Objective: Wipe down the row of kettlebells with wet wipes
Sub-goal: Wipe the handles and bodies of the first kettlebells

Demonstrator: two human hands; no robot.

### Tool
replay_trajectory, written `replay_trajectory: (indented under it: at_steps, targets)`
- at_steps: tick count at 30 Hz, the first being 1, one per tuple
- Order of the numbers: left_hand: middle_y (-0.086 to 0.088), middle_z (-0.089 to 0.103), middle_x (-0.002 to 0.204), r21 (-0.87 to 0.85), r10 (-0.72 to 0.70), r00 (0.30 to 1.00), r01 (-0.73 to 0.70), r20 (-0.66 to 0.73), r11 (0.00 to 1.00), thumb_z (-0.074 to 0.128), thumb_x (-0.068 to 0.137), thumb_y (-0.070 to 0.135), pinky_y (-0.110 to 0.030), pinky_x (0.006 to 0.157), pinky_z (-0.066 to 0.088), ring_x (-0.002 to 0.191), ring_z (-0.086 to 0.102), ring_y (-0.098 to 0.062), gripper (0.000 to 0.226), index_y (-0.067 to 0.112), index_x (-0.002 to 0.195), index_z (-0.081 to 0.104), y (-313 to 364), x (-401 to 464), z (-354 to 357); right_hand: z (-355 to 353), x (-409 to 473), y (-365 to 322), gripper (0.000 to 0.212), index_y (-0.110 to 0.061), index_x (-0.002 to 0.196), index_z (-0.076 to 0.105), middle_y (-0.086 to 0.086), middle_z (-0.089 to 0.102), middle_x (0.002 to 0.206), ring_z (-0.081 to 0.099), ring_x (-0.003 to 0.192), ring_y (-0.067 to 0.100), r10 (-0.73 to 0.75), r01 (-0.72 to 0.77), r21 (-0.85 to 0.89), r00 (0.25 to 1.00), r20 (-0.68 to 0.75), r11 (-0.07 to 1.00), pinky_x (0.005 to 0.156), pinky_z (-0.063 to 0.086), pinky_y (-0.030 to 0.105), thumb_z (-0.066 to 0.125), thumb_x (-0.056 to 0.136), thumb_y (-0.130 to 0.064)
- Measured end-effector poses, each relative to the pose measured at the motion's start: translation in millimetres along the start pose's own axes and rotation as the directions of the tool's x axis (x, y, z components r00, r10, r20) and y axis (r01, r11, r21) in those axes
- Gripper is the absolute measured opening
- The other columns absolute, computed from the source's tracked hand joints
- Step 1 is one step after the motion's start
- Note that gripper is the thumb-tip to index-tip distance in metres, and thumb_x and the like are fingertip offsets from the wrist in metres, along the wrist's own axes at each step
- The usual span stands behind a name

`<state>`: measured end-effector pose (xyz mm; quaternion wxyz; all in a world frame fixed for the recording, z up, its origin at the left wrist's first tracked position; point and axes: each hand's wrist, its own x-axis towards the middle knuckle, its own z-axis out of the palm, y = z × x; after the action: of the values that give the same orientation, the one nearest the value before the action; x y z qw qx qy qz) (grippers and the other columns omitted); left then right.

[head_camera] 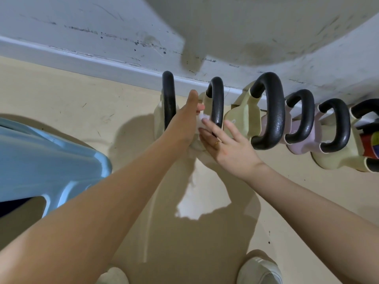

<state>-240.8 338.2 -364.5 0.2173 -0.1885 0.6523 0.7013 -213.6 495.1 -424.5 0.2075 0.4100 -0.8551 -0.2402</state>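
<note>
Several kettlebells with black handles stand in a row along the wall's baseboard. The second from the left is cream, with its black handle upright. My left hand presses a white wet wipe against its body. My right hand rests flat on the same kettlebell, fingers spread, a ring on one finger. The leftmost kettlebell is partly hidden behind my left hand. To the right stand a large cream kettlebell, a pink one and another cream one.
A light blue moulded object lies on the beige floor at the left. A grey scuffed wall runs behind the row. A colourful packet sits on the far-right kettlebell. My two shoes show at the bottom.
</note>
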Motion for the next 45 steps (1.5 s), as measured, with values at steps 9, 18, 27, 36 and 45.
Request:
replay_trajectory:
  at_steps: [9,18,27,36,45]
  targets:
    - [-0.002,0.059,0.123,-0.009,0.004,0.999,-0.004,-0.044,1.0,0.024,0.093,0.055,-0.035,0.111,0.031,0.118,0.052,-0.016,0.059,0.012,0.117,0.058,-3,-1,-4,-8,0,10,0.036,-0.004,0.102,0.069,0.012,0.069,0.108,0.057,0.118,0.029,0.041,-0.031,0.127,0.996,-0.081,0.991,0.113,0.02,0.042,0.034,0.093,0.002]
    - [0.0,0.069,0.092,0.123,-0.026,0.997,0.017,0.071,0.992,0.018,0.095,0.054,-0.028,0.1,0.04,0.096,0.062,-0.016,0.059,0.026,0.07,0.064,-17,-2,14,-44,17,-22,0.03,-0.003,0.114,0.064,0.0,0.062,0.123,0.057,0.101,-0.01,0.599,-0.521,0.654,0.301,0.742,-0.549,0.087,0.036,0.001,0.039,0.098,-0.01]
    - [0.004,0.068,0.095,0.019,-0.033,0.999,0.033,-0.007,0.999,0.027,0.094,0.052,-0.038,0.104,0.041,0.102,0.062,-0.014,0.048,0.026,0.077,0.065,-20,-4,9,-30,46,-7,0.033,-0.032,0.125,0.055,-0.019,0.048,0.134,0.01,0.144,0.012,0.626,-0.549,0.66,0.287,0.725,-0.513,0.115,-0.013,0.049,0.037,0.098,-0.031]
    - [0.004,0.062,0.078,-0.16,-0.01,1.0,0.01,0.001,0.987,0.026,0.098,0.042,-0.029,0.087,0.048,0.077,0.06,-0.008,0.044,0.018,0.108,0.062,-16,3,3,-34,27,-18,0.029,-0.011,0.11,0.067,0.01,0.045,0.125,0.042,0.107,0.006,0.7,-0.555,0.829,0.564,0.437,-0.071,0.092,0.031,0.003,0.046,0.092,-0.019]
    - [0.003,0.064,0.073,-0.201,-0.029,1.0,0.027,-0.008,0.979,0.027,0.097,0.042,-0.022,0.074,0.051,0.061,0.062,-0.005,0.041,0.018,0.101,0.06,-15,6,3,-26,40,-15,0.017,-0.011,0.105,0.054,-0.002,0.041,0.108,0.05,0.095,0.011,0.74,-0.578,0.8,0.465,0.486,-0.162,0.085,0.04,0.024,0.054,0.089,-0.014]
